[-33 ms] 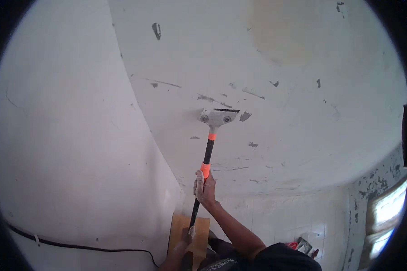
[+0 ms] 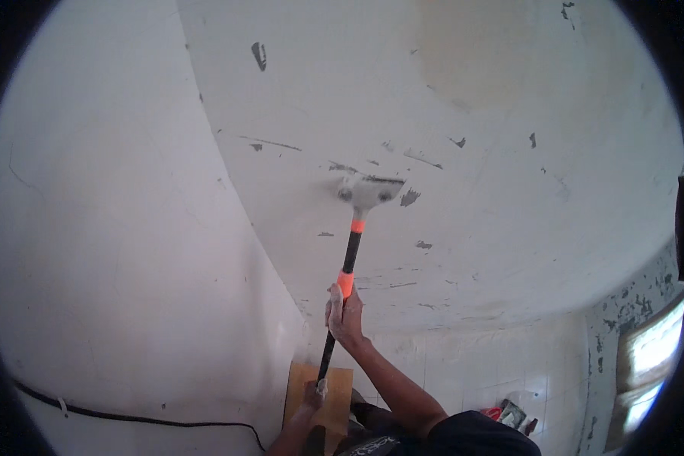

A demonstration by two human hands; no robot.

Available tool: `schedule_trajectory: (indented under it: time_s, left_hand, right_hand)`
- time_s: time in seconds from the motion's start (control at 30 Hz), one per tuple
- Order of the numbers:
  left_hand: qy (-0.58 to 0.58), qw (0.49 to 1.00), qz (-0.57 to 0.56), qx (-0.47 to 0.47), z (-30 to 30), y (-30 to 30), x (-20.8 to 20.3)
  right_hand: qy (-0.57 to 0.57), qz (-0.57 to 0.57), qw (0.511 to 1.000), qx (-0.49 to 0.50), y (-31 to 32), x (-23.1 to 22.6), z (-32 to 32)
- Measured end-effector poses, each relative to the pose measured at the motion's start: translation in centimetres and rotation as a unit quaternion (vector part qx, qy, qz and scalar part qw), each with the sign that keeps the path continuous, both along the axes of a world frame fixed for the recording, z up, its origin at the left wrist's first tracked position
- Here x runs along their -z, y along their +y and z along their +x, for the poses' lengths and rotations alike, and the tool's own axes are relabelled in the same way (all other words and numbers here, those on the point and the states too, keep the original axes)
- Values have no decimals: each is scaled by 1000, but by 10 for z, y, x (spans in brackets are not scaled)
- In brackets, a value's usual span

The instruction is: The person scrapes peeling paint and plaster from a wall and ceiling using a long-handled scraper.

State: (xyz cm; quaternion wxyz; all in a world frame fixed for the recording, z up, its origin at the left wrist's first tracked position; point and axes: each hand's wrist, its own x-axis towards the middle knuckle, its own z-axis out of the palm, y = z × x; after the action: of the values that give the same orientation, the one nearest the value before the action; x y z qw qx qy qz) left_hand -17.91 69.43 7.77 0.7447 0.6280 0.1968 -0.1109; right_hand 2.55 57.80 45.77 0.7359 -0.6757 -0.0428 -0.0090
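Observation:
A long-handled scraper (image 2: 353, 251) with a wide pale metal head, a black shaft and orange collars reaches up to the white wall (image 2: 494, 197). Its blade lies at or close against the surface, between grey chipped marks; the head is slightly blurred. My right hand (image 2: 346, 315), dusted with white, wraps round the shaft just at the lower orange collar. Lower down, my left hand (image 2: 311, 394) grips the handle near its end, its fingers partly hidden. Grey patches and thin scratches dot the wall around the head.
A plain white wall (image 2: 121, 228) meets the scraped one in a corner at left, with a black cable (image 2: 144, 416) along it. Below me is a tan board (image 2: 340, 391). Red and dark items (image 2: 511, 414) lie on the tiled floor, near a bright window (image 2: 653, 353).
The scraper head has shifted slightly upward on the wall and its tilt differs a little. Both hands keep their hold on the shaft.

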Motion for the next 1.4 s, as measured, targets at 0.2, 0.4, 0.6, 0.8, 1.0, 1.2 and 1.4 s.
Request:
schedule_trajectory:
  time_s: [0.2,0.4,0.6,0.8,1.0,1.2,1.4]
  left_hand:
    - [-79,995,46,44,31,-18,-28]
    - [-242,945,217,31,-7,-33,-40]
    - [-27,997,72,-22,-15,-17,-57]
    - [-113,973,196,42,5,-25,-93]
    - [-141,928,339,62,17,-18,-60]
    - [-123,957,257,-59,9,-6,-72]
    - [-111,936,325,71,18,14,-104]
  right_hand:
    - [-187,-79,976,74,-15,-18,23]
    - [-81,-42,995,48,-20,1,4]
    - [-101,2,994,38,-10,-4,3]
    - [-46,43,997,37,-20,-34,5]
    - [-60,10,996,68,-24,-47,13]
    - [-74,85,993,47,-23,-46,6]
    - [6,78,994,79,-21,-56,8]
